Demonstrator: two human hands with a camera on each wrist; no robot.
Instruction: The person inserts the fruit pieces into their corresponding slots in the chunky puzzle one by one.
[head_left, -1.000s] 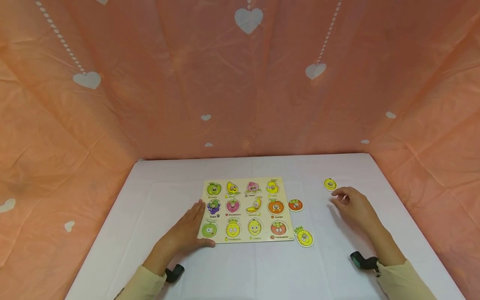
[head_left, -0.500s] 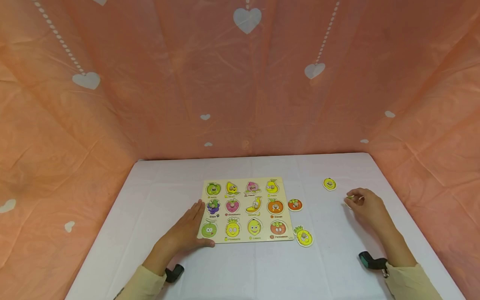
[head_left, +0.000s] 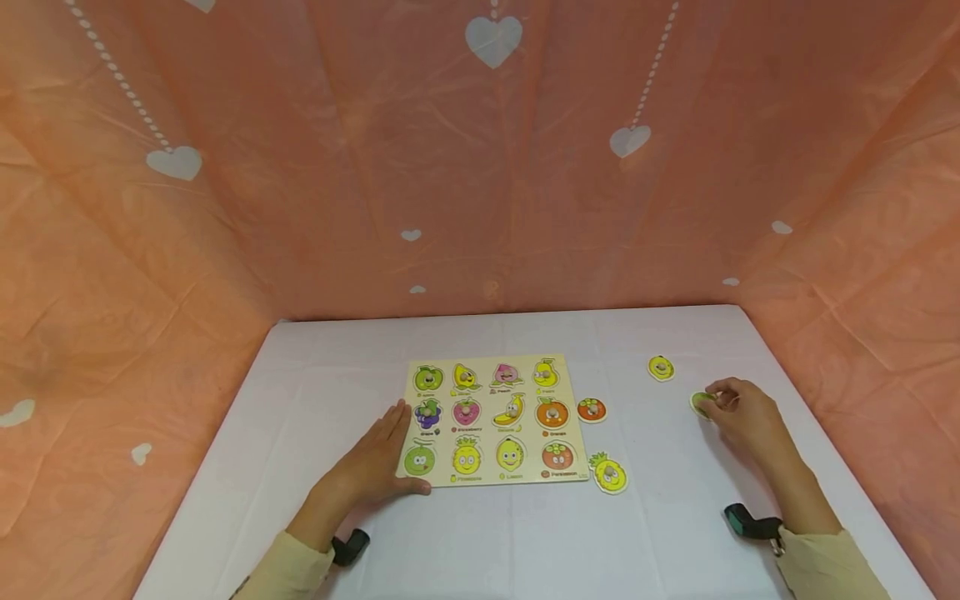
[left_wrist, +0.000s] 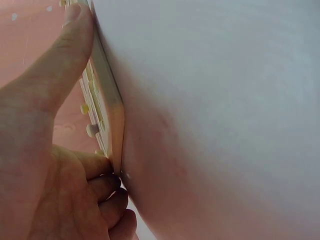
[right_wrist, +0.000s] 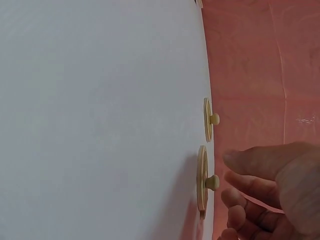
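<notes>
Green pc. (head_left: 698, 405), 1: on bench (head_left: 645, 517), approx. 9–10 o'clock from R hand (head_left: 746, 417) (nearer of two), no clear long axis. R hand: thumb & fingers parted, nothing gripped. L hand (head_left: 373, 458): fingers extended, touching board (head_left: 487, 415) edge, gripping nothing.

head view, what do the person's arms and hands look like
The left sleeve and right sleeve are pale beige. The left wrist camera is black, the right wrist camera black with a green patch. Left hand and right hand are gloveless.

soft light over the white tabletop (head_left: 510, 542), soft-edged shadows, right wrist view dim and greyish
</notes>
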